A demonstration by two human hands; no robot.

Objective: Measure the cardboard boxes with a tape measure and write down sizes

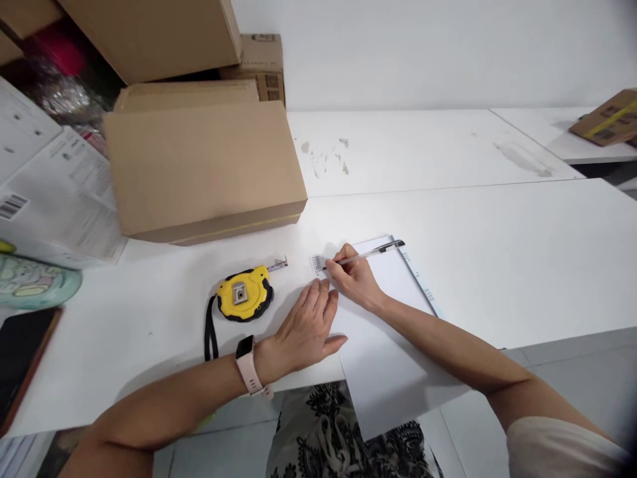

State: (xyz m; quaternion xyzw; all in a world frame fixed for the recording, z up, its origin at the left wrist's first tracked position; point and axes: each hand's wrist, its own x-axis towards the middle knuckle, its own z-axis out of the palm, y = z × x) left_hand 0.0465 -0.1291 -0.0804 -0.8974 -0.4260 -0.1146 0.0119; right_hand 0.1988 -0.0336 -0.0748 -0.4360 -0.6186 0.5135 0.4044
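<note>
My right hand [354, 277] is closed around a pen [371, 253], whose tip points left at a small printed paper slip [317, 265]. Under that hand lies a sheet of white paper [393, 372], which hangs over the table's front edge. My left hand [309, 323] rests flat with its fingers stretched out, fingertips just below the slip and thumb by the paper's edge. To its left is a yellow and black tape measure [243, 294] with a short length of blade out and a black strap.
A large cardboard box [204, 162] stands at the back left, with more boxes behind it. White cartons [60, 192], a pale green patterned object [37, 282] and a dark flat object [22, 352] line the left side. A taped box [610, 119] sits far right.
</note>
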